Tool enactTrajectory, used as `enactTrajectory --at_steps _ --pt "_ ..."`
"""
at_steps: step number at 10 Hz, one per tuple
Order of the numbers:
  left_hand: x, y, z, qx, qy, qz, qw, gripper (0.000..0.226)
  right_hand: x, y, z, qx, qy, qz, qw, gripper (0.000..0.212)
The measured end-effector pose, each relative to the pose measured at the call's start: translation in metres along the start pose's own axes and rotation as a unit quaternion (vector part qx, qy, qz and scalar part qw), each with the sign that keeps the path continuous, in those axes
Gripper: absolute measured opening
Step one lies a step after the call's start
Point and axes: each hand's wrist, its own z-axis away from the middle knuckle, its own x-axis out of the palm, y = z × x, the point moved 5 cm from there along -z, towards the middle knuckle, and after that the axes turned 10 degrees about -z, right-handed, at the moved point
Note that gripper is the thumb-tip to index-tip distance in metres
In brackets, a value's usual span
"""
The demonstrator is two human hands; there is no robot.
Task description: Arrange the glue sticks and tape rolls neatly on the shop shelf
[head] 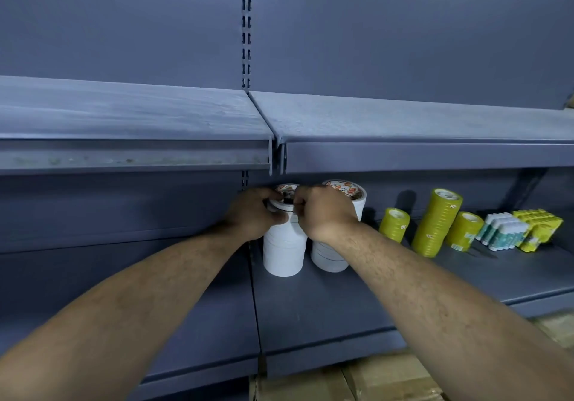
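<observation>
Two stacks of white tape rolls stand on the grey shelf. My left hand and my right hand both grip the top white tape roll on the left stack. The right white stack stands just beside it, partly hidden by my right wrist. Further right stand three stacks of yellow tape rolls: a short one, a tall tilted one and another short one. Packs of glue sticks lie at the far right.
Yellow packets lie beside the glue sticks. An upper shelf hangs low over the tape stacks. The left shelf bay is bare. Cardboard boxes sit on the floor below the shelf.
</observation>
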Motion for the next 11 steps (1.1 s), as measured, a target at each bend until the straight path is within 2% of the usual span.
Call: enactTrajectory --at_steps 3,9,10,11 --pt "-0.006 0.008 0.002 -0.006 0.007 -0.048 0.999 0.035 0.0 -0.001 0.001 -0.005 0.002 0.016 1.0 0.013" --pt "-0.011 0.019 0.01 0.024 0.0 -0.102 0.994 0.036 0.005 -0.001 0.003 -0.008 -0.001 0.033 0.999 0.021" --pt "-0.01 0.021 0.011 0.051 0.001 -0.126 0.991 0.034 0.005 -0.001 0.005 -0.009 -0.001 0.032 0.999 0.024" --pt "-0.009 0.029 0.019 0.087 0.025 -0.162 0.983 0.046 0.006 -0.001 0.009 -0.016 0.017 0.022 0.999 0.032"
